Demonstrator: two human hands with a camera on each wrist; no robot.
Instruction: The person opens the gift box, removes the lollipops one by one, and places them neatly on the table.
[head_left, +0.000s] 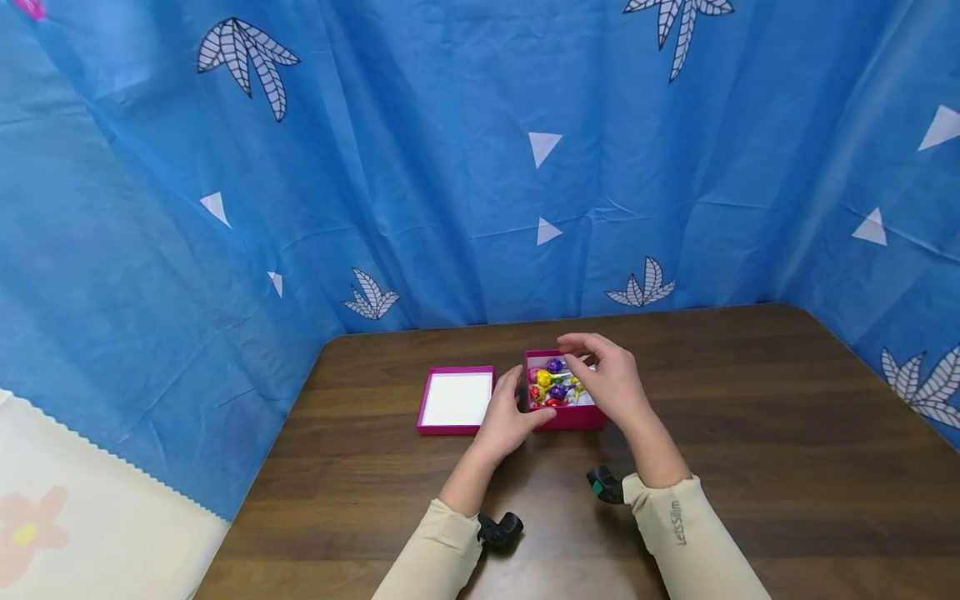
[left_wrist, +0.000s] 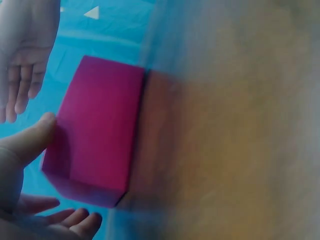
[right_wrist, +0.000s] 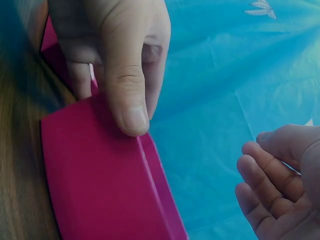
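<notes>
A magenta box (head_left: 573,418) holds several lollipops (head_left: 557,390) in bright wrappers. At its left side is my left hand (head_left: 504,419). Its thumb reaches over the front left corner, and its fingers are spread beside the left wall. The left wrist view has the thumb (left_wrist: 35,135) against the box edge and the fingertips apart from the wall. Over the right part of the box hovers my right hand (head_left: 611,379), its fingers loosely bent with nothing visible between them. It hides some of the contents. In the right wrist view this right hand (right_wrist: 280,185) appears away from the box.
Left of the box lies a magenta lid (head_left: 456,400), its white inside facing up. Both stand on a dark wooden table (head_left: 750,433). A blue patterned curtain (head_left: 465,167) hangs behind the table. Black wrist devices (head_left: 501,530) sit at both sleeves.
</notes>
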